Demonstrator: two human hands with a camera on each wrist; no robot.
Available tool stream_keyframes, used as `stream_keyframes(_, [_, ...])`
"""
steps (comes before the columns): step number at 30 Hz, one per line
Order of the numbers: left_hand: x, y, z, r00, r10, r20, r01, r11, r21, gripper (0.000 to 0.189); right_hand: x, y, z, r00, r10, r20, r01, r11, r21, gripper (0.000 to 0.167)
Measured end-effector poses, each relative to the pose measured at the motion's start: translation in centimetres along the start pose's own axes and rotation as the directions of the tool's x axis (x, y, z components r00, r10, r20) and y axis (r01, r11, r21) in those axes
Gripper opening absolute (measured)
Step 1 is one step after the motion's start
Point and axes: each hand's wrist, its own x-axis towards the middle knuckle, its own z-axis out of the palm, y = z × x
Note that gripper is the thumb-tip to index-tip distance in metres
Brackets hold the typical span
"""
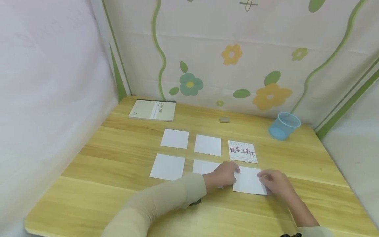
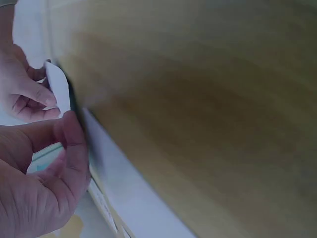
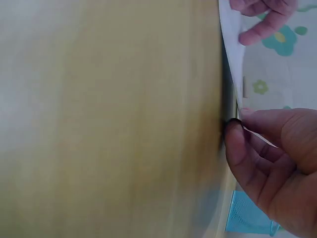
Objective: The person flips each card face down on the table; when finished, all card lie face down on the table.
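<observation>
A white square card (image 1: pixel 248 180) is between the two hands at the right end of the front row. My left hand (image 1: pixel 226 172) pinches its left edge; in the left wrist view that thumb and forefinger meet at the end of the card (image 2: pixel 59 89). My right hand (image 1: pixel 275 182) pinches the opposite edge, and the right wrist view shows the card (image 3: pixel 232 54) edge-on, slightly bowed, close over the table. Partly hidden under the left wrist lies another white card (image 1: pixel 202 166). Just behind the held card lies a card with Chinese writing (image 1: pixel 242 151).
More blank cards, one at the front left (image 1: pixel 168 167), lie in two rows on the wooden table (image 1: pixel 88 194). A notebook (image 1: pixel 145 110) rests at the back left, a small grey block (image 1: pixel 224 120) at the back middle, a blue cup (image 1: pixel 283 126) at the back right. Fabric walls surround the table.
</observation>
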Motion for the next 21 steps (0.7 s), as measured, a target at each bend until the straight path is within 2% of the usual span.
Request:
stream_keyframes(2, [-0.1, 0.1, 0.0, 1.000, 0.010, 0.009, -0.011, 0.998, 0.061, 0.040, 0.2, 0.0, 0.3, 1.000, -0.008, 0.019, 0.009, 0.999, -0.041, 0.016])
stream_keyframes(6, [-0.2, 0.1, 0.0, 1.000, 0.004, 0.018, -0.006, 0.994, 0.110, 0.038, 0.5, -0.3, 0.3, 0.997, -0.067, 0.042, 0.073, 0.983, -0.170, 0.014])
stream_keyframes(9, [0.0, 0.0, -0.2, 1.000, 0.018, 0.007, -0.019, 0.992, 0.127, 0.034, 0.8, -0.8, -0.4, 0.994, -0.084, 0.068, 0.097, 0.971, -0.218, 0.012])
stream_keyframes(12, [0.8, -0.1, -0.5, 1.000, -0.003, -0.028, 0.004, 0.999, 0.034, 0.031, 1.6, -1.6, -1.4, 0.996, -0.069, 0.060, 0.082, 0.966, -0.245, 0.014])
stream_keyframes(14, [1.6, -0.3, -0.8, 0.997, -0.049, -0.060, 0.043, 0.994, -0.100, 0.034, 2.4, -2.1, -2.0, 0.999, -0.038, 0.037, 0.045, 0.973, -0.228, 0.021])
stream_keyframes(15, [2.1, -0.3, -1.0, 0.993, -0.080, -0.084, 0.063, 0.981, -0.181, 0.037, 3.0, -2.3, -2.2, 1.000, -0.021, 0.021, 0.025, 0.977, -0.213, 0.025])
stream_keyframes(16, [2.6, -0.3, -1.2, 0.989, -0.117, -0.093, 0.088, 0.958, -0.272, 0.041, 3.6, -2.4, -2.3, 1.000, -0.004, 0.006, 0.005, 0.981, -0.192, 0.029])
stream_keyframes(19, [3.9, -0.4, -1.9, 0.975, -0.197, -0.107, 0.125, 0.874, -0.469, 0.053, 5.5, -2.5, -2.0, 0.999, 0.043, -0.027, -0.047, 0.990, -0.136, 0.042])
stream_keyframes(21, [4.4, -0.3, -2.3, 0.968, -0.232, -0.094, 0.141, 0.818, -0.558, 0.058, 6.6, -2.6, -1.4, 0.997, 0.077, -0.032, -0.080, 0.990, -0.115, 0.050])
